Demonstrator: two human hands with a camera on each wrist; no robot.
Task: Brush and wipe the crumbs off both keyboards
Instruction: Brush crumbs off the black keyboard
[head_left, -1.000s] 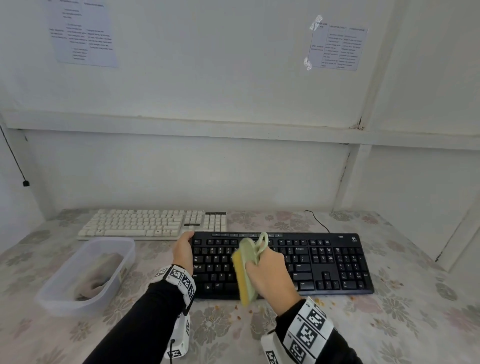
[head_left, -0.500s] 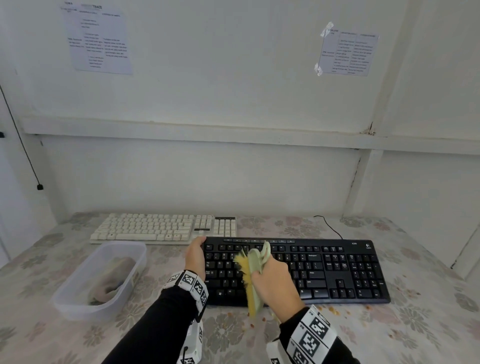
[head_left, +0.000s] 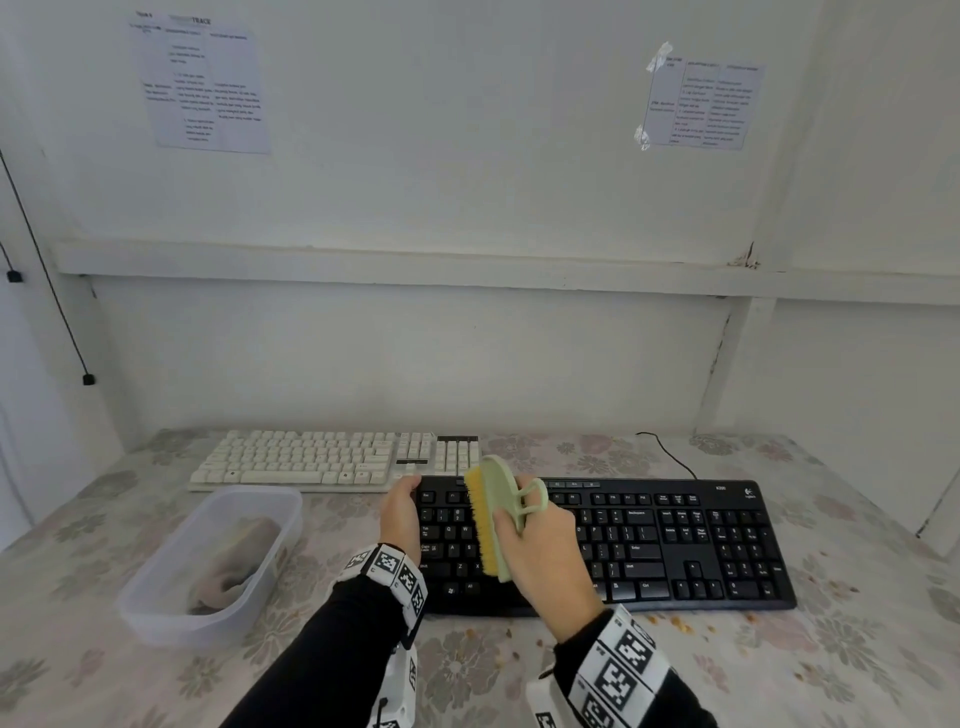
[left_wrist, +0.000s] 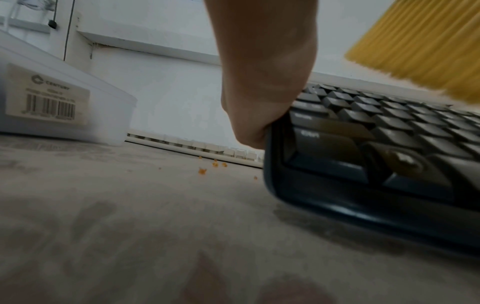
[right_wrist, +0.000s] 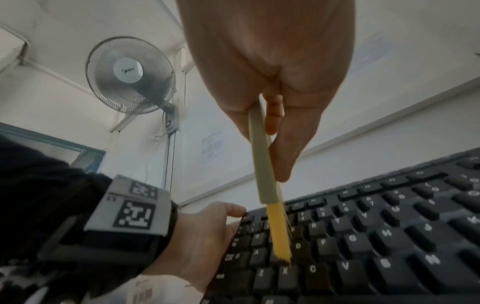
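Left of the black keyboard (head_left: 649, 545), a clear plastic tub (head_left: 156, 613) holds a crumpled cloth (head_left: 239, 561); white keyboard (head_left: 322, 460) lies behind, near the wall. My left hand (head_left: 400, 517) grips the black keyboard's left edge. My right hand (head_left: 545, 556) clasps the brush (head_left: 493, 514), bristles over the left keys. Crumbs (head_left: 670, 623) dot the floral surface (head_left: 857, 665). Two papers (head_left: 208, 85) hang on the white wall; fan (right_wrist: 130, 76) mounted high.
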